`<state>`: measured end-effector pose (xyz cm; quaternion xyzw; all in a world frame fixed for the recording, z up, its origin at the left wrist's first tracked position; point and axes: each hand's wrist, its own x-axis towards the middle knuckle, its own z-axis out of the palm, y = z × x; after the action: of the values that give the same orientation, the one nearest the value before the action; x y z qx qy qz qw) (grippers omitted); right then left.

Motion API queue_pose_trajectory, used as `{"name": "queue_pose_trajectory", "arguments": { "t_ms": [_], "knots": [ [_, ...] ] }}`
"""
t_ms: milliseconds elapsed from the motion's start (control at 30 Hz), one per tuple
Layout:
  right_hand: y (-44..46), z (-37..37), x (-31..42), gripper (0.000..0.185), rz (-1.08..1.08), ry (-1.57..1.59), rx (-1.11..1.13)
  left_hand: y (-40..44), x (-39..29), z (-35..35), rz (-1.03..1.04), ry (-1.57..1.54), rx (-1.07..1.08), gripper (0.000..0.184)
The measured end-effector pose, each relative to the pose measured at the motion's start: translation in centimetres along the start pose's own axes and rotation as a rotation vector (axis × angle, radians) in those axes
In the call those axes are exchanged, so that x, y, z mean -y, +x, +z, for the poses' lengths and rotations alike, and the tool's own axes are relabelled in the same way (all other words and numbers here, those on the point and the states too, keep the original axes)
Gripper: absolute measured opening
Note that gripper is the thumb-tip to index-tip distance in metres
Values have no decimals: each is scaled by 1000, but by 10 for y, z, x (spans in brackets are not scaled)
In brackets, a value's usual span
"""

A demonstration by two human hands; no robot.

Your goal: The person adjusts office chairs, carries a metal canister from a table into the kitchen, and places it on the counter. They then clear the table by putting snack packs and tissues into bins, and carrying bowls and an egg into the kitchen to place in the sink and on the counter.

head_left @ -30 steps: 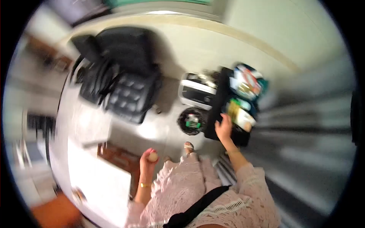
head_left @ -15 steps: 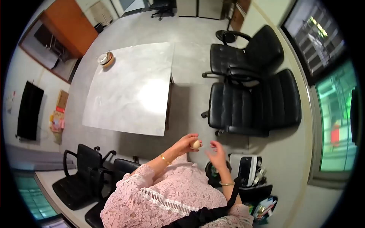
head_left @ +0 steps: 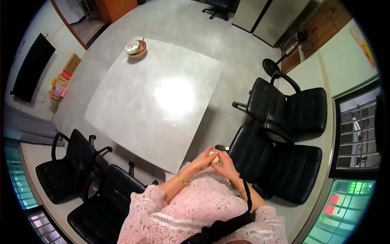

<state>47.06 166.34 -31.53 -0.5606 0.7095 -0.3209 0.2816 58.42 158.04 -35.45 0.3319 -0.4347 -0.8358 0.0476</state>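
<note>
Holding a pale rounded thing (head_left: 213,157), clamped in the left hand (head_left: 202,160), just off the near corner of the tabletop (head_left: 138,95), on its right side. Touching that same thing with the right hand (head_left: 226,166) as well; cannot tell whether closed on it or only resting there. Holding both hands together, clear of the tabletop. Wearing pink lace clothing (head_left: 195,201) and, on the left, a gold bangle (head_left: 182,178). Facing stacked bowls (head_left: 132,47) at the far left corner of the tabletop, with two black chairs (head_left: 250,156) to its right, another pair of black chairs (head_left: 107,203) by its near side, and a dark screen (head_left: 34,68) well off to its left.
</note>
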Motion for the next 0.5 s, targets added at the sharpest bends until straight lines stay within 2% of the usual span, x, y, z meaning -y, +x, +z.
{"name": "queue_pose_trajectory", "arguments": {
  "t_ms": [67, 100, 200, 333, 400, 500],
  "knots": [
    [35, -13, -5, 50, 88, 96, 163, 7, -23, -9, -84, -252, -46, 58],
    [51, -18, -13, 47, 88, 120, 133, 20, -29, -19, -74, -336, 42, 55],
    [102, -38, -54, 46, 221, 527, 119, 53, -51, -29, -83, -489, -107, 51],
    [176, -93, -119, 37, 375, 701, 129, 119, -78, -50, 33, -432, -212, 51],
    [213, -126, -146, 35, 348, 753, 125, 163, -97, -54, 18, -464, -354, 34],
    [266, -182, -155, 31, 359, 811, 101, 227, -140, -59, 27, -467, -498, 25]
  ]
}}
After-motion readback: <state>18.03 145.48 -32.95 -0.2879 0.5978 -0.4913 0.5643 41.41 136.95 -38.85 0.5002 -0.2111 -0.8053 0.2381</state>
